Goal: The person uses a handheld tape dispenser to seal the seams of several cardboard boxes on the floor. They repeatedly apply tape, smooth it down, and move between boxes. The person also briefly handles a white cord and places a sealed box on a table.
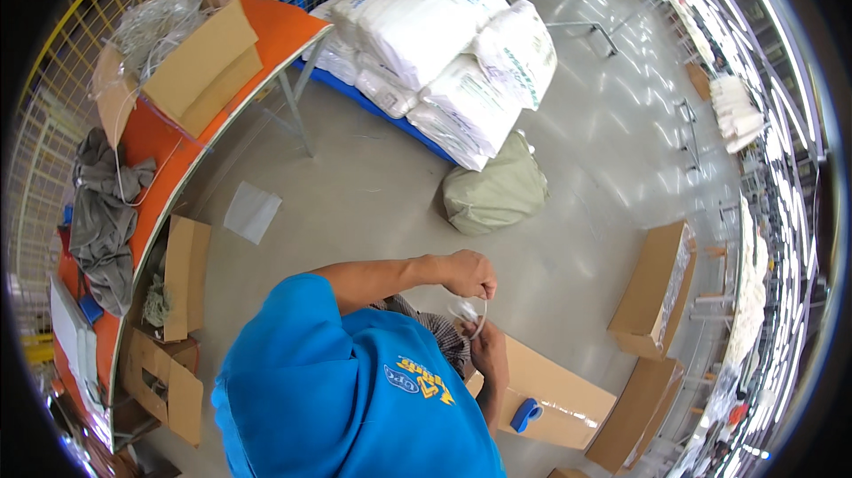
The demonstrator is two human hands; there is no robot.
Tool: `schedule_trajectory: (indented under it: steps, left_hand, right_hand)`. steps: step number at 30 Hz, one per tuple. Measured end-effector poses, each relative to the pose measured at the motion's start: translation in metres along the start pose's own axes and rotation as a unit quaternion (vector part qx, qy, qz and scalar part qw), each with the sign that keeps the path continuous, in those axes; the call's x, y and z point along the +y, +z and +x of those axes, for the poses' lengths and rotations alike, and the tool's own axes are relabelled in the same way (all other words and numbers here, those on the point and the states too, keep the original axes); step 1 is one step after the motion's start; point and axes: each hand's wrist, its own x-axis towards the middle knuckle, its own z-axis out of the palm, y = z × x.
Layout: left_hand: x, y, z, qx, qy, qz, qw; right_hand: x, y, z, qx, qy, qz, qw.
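Note:
My left hand (470, 274) is in front of my body, fingers pinched on one end of a thin white cord (484, 313). Just below it, my right hand (489, 348) grips the cord's other part, which bends in a loop between the two hands. A small whitish, see-through bundle (464, 309), perhaps plastic, shows beside the right fingers; its exact kind is unclear. Under my right forearm lies a long taped cardboard box (559, 391). On it rests a blue tape dispenser (524, 415).
White sacks (419, 32) are piled on a blue pallet (373, 105), beside a green fabric bundle (496, 192). An orange-topped table (279, 18) at left bears an open carton (200, 72) of clear strips and grey cloth (103, 232). More cartons (649, 291) stand at right.

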Motion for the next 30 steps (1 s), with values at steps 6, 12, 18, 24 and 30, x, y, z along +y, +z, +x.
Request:
schedule_trajectory:
  steps: [6,12,18,24,30]
  left_hand:
    - [-0.016,-0.007,-0.040,-0.117,-0.237,-0.307,0.914]
    - [0.003,0.024,-0.041,-0.120,-0.051,-0.032,0.991]
    - [-0.004,-0.041,0.002,-0.006,0.079,0.029,0.996]
    - [-0.008,-0.042,0.013,-0.143,-0.211,-0.146,0.956]
    - [0.020,0.043,-0.023,-0.025,-0.324,-0.424,0.845]
  right_hand:
    - [0.028,0.010,0.018,0.209,0.097,0.319,0.920]
    - [0.048,0.022,0.028,0.115,0.208,-0.143,0.961]
    - [0.008,-0.001,0.035,-0.025,-0.001,-0.067,0.997]
    - [-0.017,-0.055,0.019,-0.102,-0.055,0.145,0.983]
    - [0.041,-0.013,0.025,0.138,0.037,0.219,0.965]
